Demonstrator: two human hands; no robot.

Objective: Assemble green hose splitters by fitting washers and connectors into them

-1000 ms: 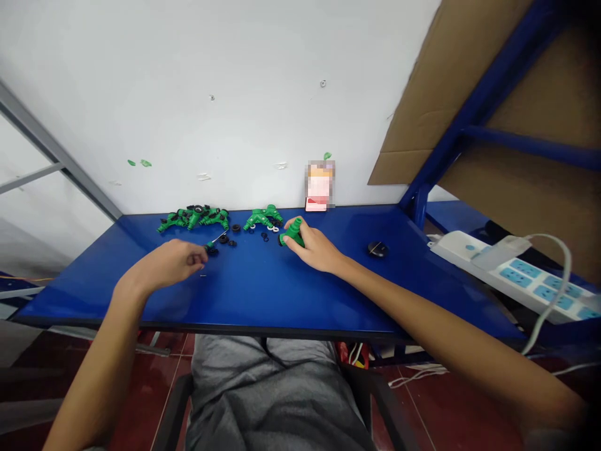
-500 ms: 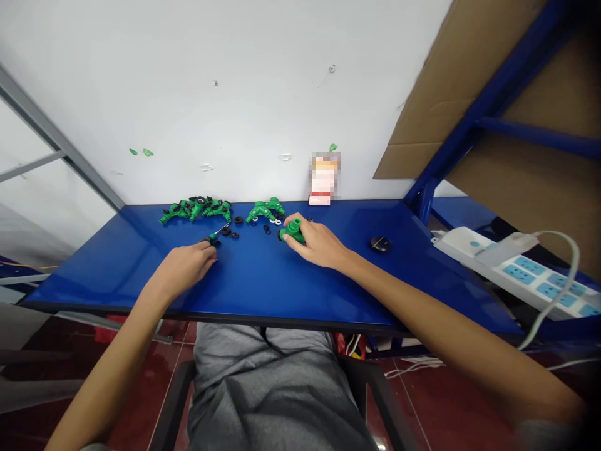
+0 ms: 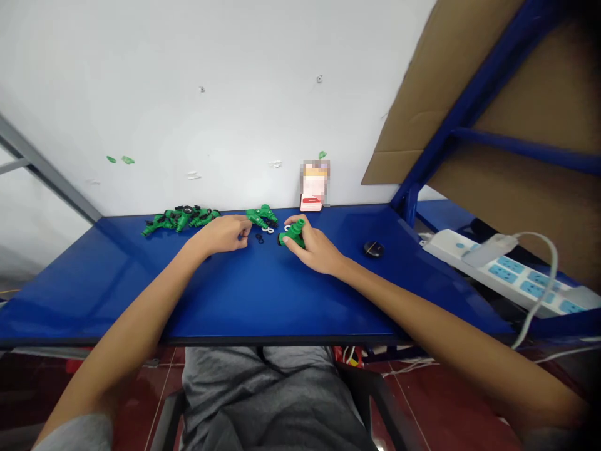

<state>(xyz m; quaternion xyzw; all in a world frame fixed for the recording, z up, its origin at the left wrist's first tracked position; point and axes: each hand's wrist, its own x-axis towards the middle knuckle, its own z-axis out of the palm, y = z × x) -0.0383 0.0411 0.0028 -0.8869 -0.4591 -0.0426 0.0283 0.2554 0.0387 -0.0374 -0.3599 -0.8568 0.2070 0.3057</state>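
Observation:
My right hand (image 3: 319, 247) grips a green plastic hose splitter (image 3: 295, 233), with a black ring at its lower left end and a threaded spout pointing up. Over the table to its left, my left hand (image 3: 224, 234) has its fingers curled together; whatever is between them, if anything, is hidden. Just right of those fingertips lie small black rubber rings (image 3: 260, 238). White rings (image 3: 267, 230) lie close by, in front of more green splitter pieces (image 3: 261, 216).
Several green splitters with black parts (image 3: 181, 219) are heaped at the back left of the blue table (image 3: 263, 294). A round black object (image 3: 374, 248) lies to the right, before a white power strip (image 3: 507, 269). A small box (image 3: 313, 188) stands against the wall.
My left hand has moved right, from beside a thin-shafted tool toward the small rings, and now covers that area. My right hand keeps the splitter in nearly the same place. The view has shifted slightly.

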